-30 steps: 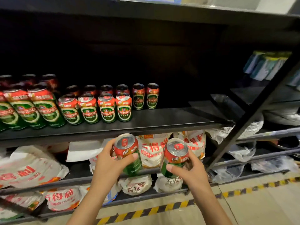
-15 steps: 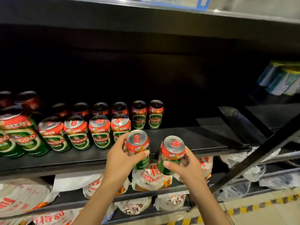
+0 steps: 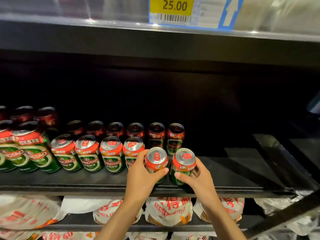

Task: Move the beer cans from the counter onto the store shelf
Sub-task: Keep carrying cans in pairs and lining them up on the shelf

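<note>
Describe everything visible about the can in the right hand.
The can in the right hand is shiny metal with a silver lid, a red pull tab, a red band with white characters and a green lower body. It tilts slightly left over the black shelf, just right of the front row. The right hand grips its lower half.

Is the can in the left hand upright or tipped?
Roughly upright: the red-and-green beer can in the left hand shows its silver lid facing up, over the black shelf.

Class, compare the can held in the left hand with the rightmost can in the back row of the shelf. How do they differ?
The left-hand can is gripped by the left hand; the back-row can stands free. The held one is brightly lit at the shelf front, the other shadowed, farther back. Both are red-and-green beer cans, upright.
</note>
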Demonstrator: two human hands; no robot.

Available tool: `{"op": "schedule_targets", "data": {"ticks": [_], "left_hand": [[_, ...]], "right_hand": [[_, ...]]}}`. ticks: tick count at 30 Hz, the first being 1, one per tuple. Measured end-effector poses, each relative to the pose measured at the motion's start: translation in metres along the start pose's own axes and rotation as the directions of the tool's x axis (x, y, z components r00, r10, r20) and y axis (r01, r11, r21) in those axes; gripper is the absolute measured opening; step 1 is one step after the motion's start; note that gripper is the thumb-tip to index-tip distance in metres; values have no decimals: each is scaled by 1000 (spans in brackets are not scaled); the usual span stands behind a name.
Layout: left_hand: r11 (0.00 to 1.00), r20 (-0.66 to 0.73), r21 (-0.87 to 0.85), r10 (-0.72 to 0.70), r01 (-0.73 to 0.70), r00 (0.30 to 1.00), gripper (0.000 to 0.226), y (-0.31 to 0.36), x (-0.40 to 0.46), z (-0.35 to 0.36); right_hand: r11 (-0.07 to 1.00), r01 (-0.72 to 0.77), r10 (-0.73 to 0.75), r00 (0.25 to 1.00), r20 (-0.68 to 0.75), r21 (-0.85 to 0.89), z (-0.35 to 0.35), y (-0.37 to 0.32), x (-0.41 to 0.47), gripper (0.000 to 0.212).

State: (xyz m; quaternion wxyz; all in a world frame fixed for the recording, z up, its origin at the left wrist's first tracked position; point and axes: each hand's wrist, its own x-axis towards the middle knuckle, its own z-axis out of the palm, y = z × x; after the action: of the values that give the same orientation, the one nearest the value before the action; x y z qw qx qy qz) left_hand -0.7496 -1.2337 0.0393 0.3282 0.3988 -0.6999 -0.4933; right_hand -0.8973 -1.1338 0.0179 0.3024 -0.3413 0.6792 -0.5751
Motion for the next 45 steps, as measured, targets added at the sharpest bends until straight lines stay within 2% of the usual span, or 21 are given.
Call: {"op": "schedule_targets", "data": {"ticks": [7, 12, 15, 17, 21, 25, 29, 33, 37, 40, 45], "left_hand": [[1000, -55, 18, 26, -25, 998, 61, -6, 1, 11], [1000, -99, 21, -12, 14, 995, 83, -15, 3, 26], [1000, -91, -7, -2, 1, 996, 87, -29, -5, 32], [1000, -91, -3, 2, -3, 996, 84, -40, -11, 34], [1000, -89, -6, -8, 8, 996, 72, -54, -16, 34], [998, -109, -64, -30, 23, 994, 66, -58, -14, 34], [998, -173, -63, -36, 25, 984, 68, -60, -17, 37], [999, -243, 33, 10, -2, 970, 73, -60, -18, 43], [995, -291, 100, 43, -15, 956, 68, -58, -17, 48], [994, -259, 104, 49, -23, 965, 65, -60, -17, 46], [999, -127, 34, 9, -4, 992, 60, -61, -19, 36]], "right_hand": [[999, 40, -40, 998, 39, 19, -3, 11, 10, 68], [999, 25, -26, 999, 24, 25, -3, 22, 7, 67], [999, 24, -22, 999, 41, -34, -3, 27, 8, 78], [997, 40, -37, 998, 45, -67, 0, 29, 8, 82], [991, 59, -65, 997, -48, -118, 7, 33, 11, 77], [994, 36, -45, 995, -88, -99, 7, 36, 12, 81], [997, 24, -28, 998, -49, -80, 0, 37, 10, 82], [993, 28, -28, 1000, 3, -119, -2, 36, 6, 71], [995, 30, -30, 1000, 1, -91, 0, 34, 4, 73], [995, 37, -40, 999, -31, -89, 1, 34, 4, 71], [992, 65, -68, 998, -17, -112, -5, 37, 3, 66]]}}
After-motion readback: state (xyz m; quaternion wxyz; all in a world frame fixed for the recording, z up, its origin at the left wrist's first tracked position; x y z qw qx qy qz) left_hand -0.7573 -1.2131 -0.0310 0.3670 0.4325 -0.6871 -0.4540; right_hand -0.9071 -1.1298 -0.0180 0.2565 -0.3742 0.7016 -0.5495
